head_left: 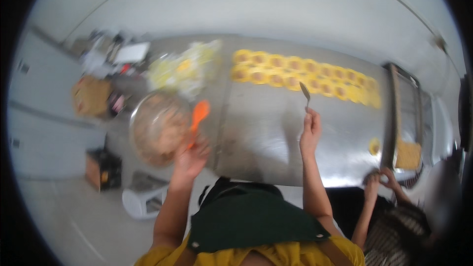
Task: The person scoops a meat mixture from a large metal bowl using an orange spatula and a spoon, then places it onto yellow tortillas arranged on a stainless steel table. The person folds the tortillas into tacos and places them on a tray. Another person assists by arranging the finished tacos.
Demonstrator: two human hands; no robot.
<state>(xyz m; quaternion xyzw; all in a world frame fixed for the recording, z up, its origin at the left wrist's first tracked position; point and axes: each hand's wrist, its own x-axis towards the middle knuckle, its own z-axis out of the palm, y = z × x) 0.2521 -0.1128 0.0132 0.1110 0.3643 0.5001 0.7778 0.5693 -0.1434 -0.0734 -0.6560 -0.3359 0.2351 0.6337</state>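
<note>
My left hand (189, 160) grips the handle of an orange spatula (198, 116) beside a metal bowl (158, 127) full of brownish filling. My right hand (310, 130) is raised over the steel table (261, 133) and holds a metal spoon (305, 92), bowl end pointing up toward two rows of yellow round wrappers (305, 75) with brown filling in their centres. The picture is blurred.
A pile of yellow wrappers in plastic (185, 69) lies behind the bowl. A dark tray (406, 113) stands at the table's right end, a single yellow wrapper (374, 146) near it. Another person's hands (382, 177) work at the lower right. Boxes and a white stool (143, 199) sit left.
</note>
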